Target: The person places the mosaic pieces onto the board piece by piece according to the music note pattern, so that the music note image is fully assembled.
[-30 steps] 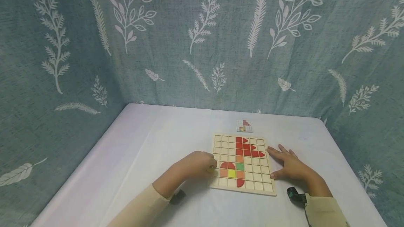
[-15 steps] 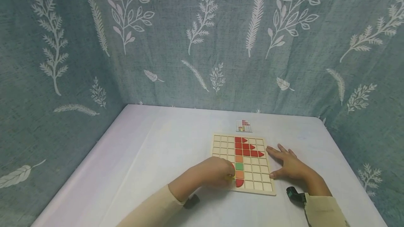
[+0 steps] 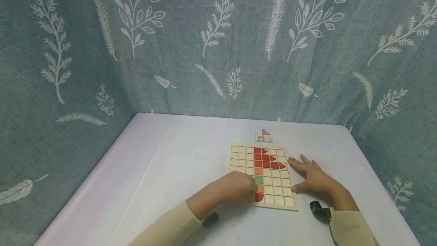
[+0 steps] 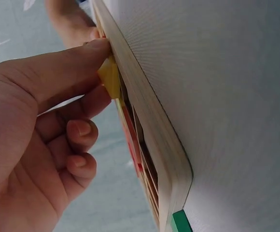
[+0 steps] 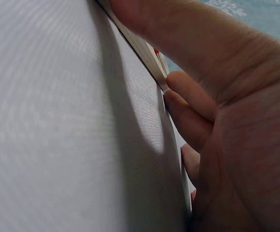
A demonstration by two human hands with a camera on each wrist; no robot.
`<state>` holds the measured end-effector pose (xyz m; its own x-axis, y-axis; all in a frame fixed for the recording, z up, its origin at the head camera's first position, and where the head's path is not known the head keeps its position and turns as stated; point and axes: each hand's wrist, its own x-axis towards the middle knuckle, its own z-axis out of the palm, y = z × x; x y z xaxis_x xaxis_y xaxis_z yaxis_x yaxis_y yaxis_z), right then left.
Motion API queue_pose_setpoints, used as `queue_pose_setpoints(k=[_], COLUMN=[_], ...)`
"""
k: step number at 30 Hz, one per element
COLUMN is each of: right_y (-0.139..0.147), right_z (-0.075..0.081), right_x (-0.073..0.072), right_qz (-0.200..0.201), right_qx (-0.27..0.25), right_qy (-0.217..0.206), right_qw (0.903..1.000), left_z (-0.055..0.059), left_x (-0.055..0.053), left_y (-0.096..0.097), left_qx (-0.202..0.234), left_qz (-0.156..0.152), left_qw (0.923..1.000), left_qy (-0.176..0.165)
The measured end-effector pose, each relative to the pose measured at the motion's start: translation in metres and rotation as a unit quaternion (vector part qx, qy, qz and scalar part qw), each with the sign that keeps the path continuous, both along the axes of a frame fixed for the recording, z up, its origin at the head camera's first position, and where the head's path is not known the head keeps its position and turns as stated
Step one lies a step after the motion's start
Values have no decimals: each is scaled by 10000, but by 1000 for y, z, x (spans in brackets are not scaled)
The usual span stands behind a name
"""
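Observation:
A square wooden grid board (image 3: 278, 191) lies on the table, several red tiles (image 3: 266, 164) in rows in its upper part. Below them run an orange tile (image 3: 258, 171), a green tile (image 3: 259, 179), another orange tile and a red rounded piece (image 3: 259, 197). My left hand (image 3: 235, 187) is over the lower left cells, hiding the tiles there. Seen from the left wrist, its thumb and forefinger pinch a small yellow tile (image 4: 110, 79) at the board's surface. Fingers spread and relaxed, my right hand (image 3: 312, 177) rests against the board's right edge.
Behind the board lies a small pattern card (image 3: 263, 135) with a printed coloured grid. In the left wrist view a green piece (image 4: 181, 221) shows beside the board's corner. Patterned teal cloth (image 3: 184, 48) hangs around the white table (image 3: 164, 170).
My left hand has moved right from the board's left edge onto its lower cells, carrying the yellow tile. My right hand has stayed at the right edge.

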<state>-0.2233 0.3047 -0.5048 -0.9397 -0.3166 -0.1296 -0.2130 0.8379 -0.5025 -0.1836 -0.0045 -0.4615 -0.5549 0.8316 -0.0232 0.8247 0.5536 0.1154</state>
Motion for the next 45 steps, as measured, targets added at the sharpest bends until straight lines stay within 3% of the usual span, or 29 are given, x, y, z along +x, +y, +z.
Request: queue_pose_setpoints(k=[11,29,39,45], right_y=[0,2,2,2], right_z=[1,1,0,-1], right_x=[0,0,-2,-3], right_qz=[70,113,70,61], right_qx=[-21,-48,-40,-56], right_qy=[27,36,15,0], right_qw=[10000,9999,10000,10000], left_z=[3,4,3,5], left_x=[2,3,2,4], left_y=[0,-2,-5,-7], left_qx=[-156,-297,-375,-433], left_qz=[103,-88,-32,201], left_qw=[9998,9993,9987,9987], left_qy=[18,203,333,170])
